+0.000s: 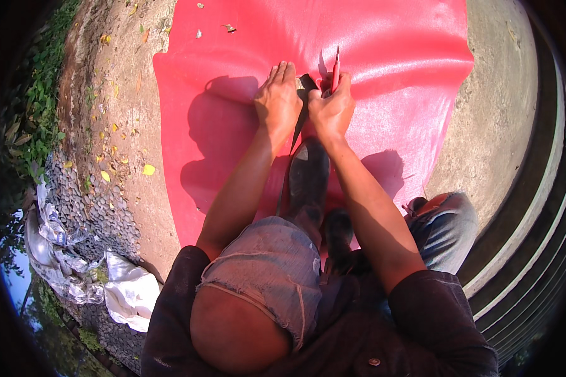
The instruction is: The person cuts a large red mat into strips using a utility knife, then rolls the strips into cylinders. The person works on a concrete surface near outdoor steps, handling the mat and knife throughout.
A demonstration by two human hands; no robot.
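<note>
A large red sheet [226,176], smooth and leather-like, is spread on the ground under both hands. My left hand [278,100] lies open on it, its fingers stretched forward beside a dark slit in the sheet. Just across the slit, my right hand [332,108] is closed around a slim red craft knife [336,74], whose pointed tip faces up and away from me. A raised edge of the sheet curls at that hand's thumb; whether the fingers also grip it I cannot tell. My dark boot [309,169] rests at the near end of the slit.
Concrete ground [500,107] shows on the right, beside curved steps [528,251]. Along the left lie fallen leaves, grey pebbles [107,220], a crumpled white sack [129,292] and green plants [41,94]. A bent knee in torn jeans [449,235] is at my right.
</note>
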